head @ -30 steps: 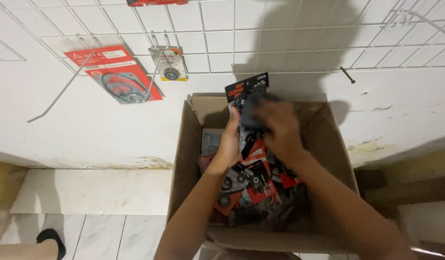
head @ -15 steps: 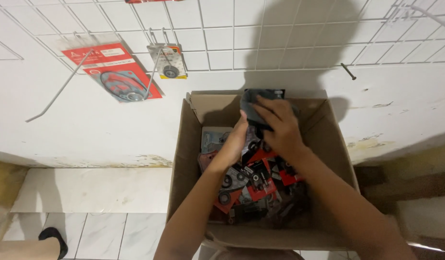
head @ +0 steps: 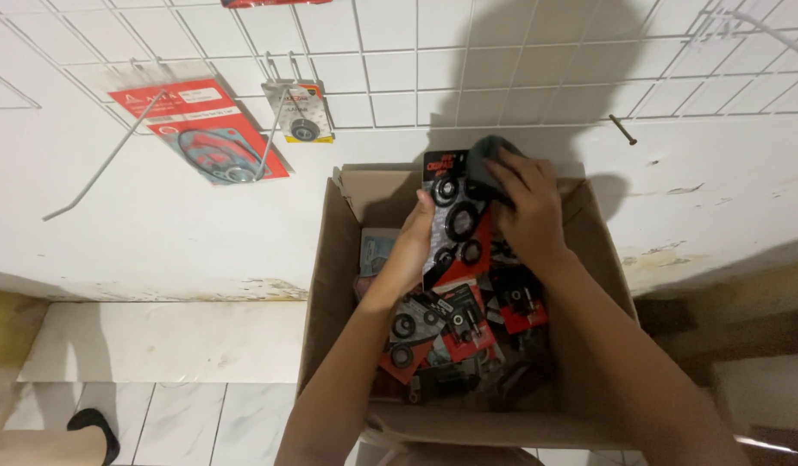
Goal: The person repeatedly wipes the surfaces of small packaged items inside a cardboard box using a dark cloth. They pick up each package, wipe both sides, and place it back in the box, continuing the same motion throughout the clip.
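Cardboard box (head: 330, 259) (full of carded seal packs (head: 451, 332)), left hand (head: 414, 250) clasping one pack (head: 455, 216) – right hand (head: 524, 203) gripping grey cloth (head: 483, 160).

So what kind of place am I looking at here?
Probably a small spare-parts shop or its stockroom: a white wire display grid on the wall carries hanging carded gaskets, and the cardboard box under both hands is full of similar carded seal packs.

Matt cardboard box (head: 330, 259) holds glossy plastic-fronted packets (head: 455, 220); wire grid (head: 399, 60) behind.
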